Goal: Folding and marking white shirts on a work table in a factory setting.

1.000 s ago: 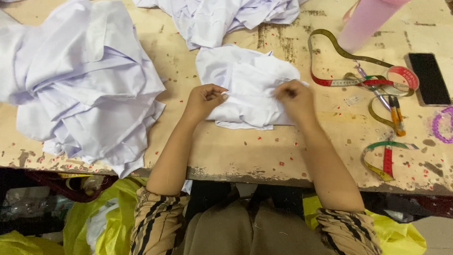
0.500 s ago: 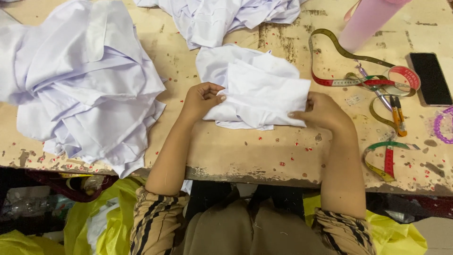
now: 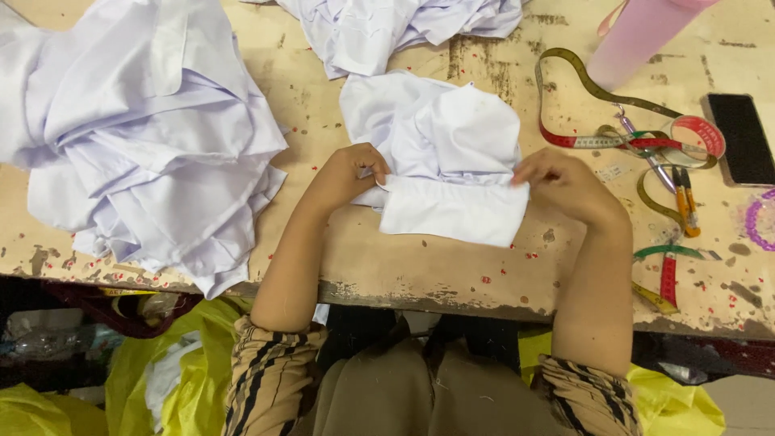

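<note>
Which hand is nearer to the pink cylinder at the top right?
Right. The right hand lies below the pink cylinder; the left hand is far to its left.

Single head-worn view, looking almost straight down from above the seated person onto the worn counter (image 3: 420, 266). The counter's near edge runs across the lower frame, with the lap and forearms below it; its far side leaves the top. Range is close, about arm's reach.
</note>
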